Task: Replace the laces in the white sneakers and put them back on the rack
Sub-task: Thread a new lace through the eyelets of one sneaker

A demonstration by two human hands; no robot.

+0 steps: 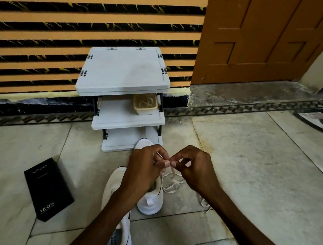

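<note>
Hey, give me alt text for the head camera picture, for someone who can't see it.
The left hand and right hand pinch a white lace above one of two white sneakers on the floor. Behind stands a white rack with a small basket; a black box lies to the left.

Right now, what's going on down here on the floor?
A person is lacing a white sneaker. The left hand and right hand both pinch a white lace just above it, and the rest of the lace trails loose over the floor. A second white sneaker lies beside it, nearer the person. Neither is on the rack yet. A black box lies to the left.
</note>
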